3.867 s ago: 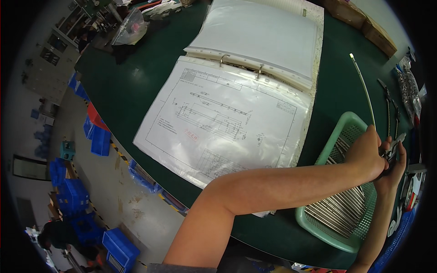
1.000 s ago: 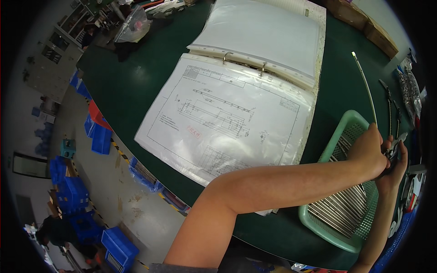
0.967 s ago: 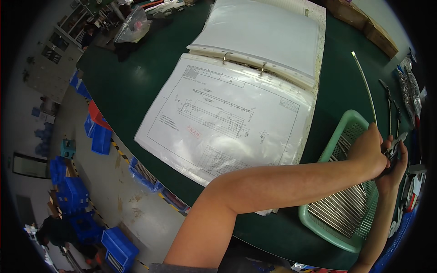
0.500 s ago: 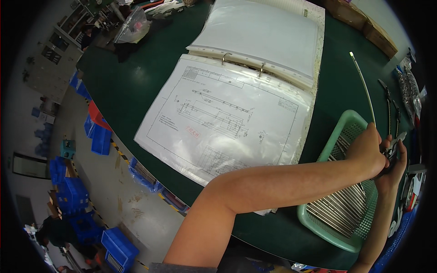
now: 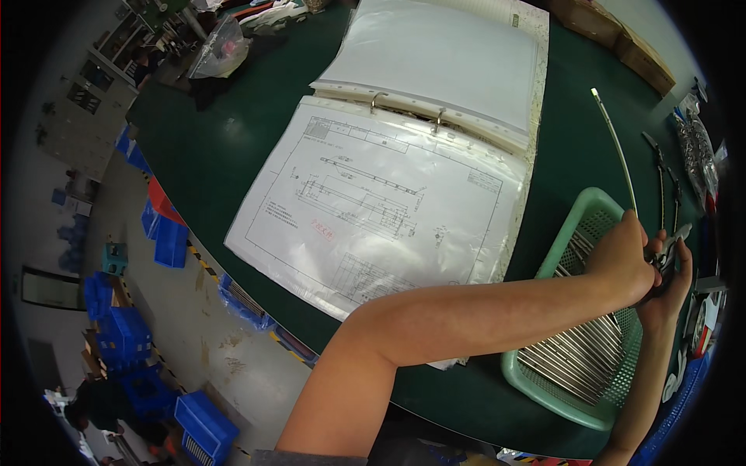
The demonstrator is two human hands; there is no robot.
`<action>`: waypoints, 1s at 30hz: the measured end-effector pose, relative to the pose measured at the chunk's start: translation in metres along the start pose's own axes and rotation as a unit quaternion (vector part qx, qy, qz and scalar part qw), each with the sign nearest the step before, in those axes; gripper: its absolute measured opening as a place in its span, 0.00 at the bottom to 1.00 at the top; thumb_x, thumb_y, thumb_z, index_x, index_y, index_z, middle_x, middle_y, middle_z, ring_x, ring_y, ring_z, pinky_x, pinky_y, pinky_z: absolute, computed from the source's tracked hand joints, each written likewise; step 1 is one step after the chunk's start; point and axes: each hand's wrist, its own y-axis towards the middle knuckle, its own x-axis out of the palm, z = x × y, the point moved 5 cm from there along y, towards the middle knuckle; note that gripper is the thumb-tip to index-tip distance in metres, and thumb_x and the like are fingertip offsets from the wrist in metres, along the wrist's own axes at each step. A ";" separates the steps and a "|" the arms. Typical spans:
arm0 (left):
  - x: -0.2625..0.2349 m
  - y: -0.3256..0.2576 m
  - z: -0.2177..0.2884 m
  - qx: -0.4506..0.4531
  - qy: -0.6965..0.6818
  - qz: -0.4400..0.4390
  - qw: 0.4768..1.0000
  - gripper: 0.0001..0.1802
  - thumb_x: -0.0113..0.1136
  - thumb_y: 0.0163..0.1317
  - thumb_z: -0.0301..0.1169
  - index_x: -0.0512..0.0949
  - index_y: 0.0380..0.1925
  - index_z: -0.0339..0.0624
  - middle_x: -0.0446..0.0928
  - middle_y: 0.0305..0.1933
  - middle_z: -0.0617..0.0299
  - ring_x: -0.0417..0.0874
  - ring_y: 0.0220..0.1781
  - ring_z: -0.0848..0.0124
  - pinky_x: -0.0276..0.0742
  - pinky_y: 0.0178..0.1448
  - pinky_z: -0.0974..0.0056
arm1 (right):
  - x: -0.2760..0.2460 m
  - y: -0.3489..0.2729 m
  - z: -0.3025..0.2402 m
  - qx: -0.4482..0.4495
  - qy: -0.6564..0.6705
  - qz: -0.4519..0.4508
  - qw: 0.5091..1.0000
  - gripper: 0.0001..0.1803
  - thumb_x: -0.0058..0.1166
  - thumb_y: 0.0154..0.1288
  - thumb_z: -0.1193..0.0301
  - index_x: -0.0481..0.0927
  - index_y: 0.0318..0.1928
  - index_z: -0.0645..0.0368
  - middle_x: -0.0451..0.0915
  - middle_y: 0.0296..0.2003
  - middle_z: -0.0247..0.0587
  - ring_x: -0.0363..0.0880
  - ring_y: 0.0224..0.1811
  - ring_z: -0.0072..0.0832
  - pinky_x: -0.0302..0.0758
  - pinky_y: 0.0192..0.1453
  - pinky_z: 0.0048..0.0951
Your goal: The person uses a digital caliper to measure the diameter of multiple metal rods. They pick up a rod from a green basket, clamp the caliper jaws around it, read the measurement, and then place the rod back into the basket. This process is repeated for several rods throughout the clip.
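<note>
head view. found left hand (image 5: 622,260) clamped round a thin rod (image 5: 618,151), gripping toward the lower part. traced the thin rod out of the top of the fist, rising and leaning a little leftward, toward the far edge of the green desk (image 5: 563,147), up to a pale tip. could not see the lower end, hidden in the grip. found right hand (image 5: 670,287) just beside the left, on its right, closed round a metal tool (image 5: 676,239), largely covered by fingers; could not identify its kind. could not tell touching from a slight gap between the two hands.

noted both hands above the right side of a green basket (image 5: 536,402), set near the right end of the desk's near edge. saw many metal rods (image 5: 575,361) in the basket, lying slantwise side by side, partly under the left forearm (image 5: 474,322). recorded an open binder (image 5: 420,268) at mid-desk, left of the basket, with its near edge partly covered by the same forearm. logged slender dark tools (image 5: 663,186) right of the held rod, a clear bag (image 5: 694,155) by the desk's right edge, and cardboard boxes (image 5: 614,39) toward the far right corner.
</note>
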 end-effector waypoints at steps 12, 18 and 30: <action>-0.003 -0.003 0.003 -0.025 -0.033 -0.009 0.999 0.22 0.63 0.39 0.24 0.62 0.33 0.34 0.71 0.31 0.50 0.77 0.35 0.58 0.70 0.37 0.60 | -0.002 0.000 0.000 0.000 -0.014 0.015 1.000 0.15 0.41 0.61 0.61 0.70 0.39 0.59 0.76 0.27 0.35 0.59 0.10 0.17 0.58 0.14 0.14; 0.000 -0.001 -0.001 0.000 -0.002 0.014 1.000 0.22 0.63 0.39 0.23 0.62 0.33 0.33 0.71 0.31 0.50 0.77 0.34 0.58 0.71 0.35 0.60 | -0.003 0.000 -0.001 0.000 -0.003 0.010 1.000 0.15 0.40 0.61 0.60 0.71 0.39 0.59 0.76 0.27 0.34 0.58 0.10 0.16 0.58 0.13 0.14; -0.003 -0.003 0.003 -0.030 -0.044 -0.015 0.998 0.22 0.63 0.40 0.23 0.62 0.34 0.34 0.70 0.30 0.51 0.77 0.33 0.60 0.70 0.34 0.61 | -0.001 -0.001 0.000 -0.002 -0.004 0.015 1.000 0.15 0.40 0.61 0.60 0.71 0.39 0.59 0.75 0.26 0.34 0.58 0.10 0.17 0.58 0.13 0.14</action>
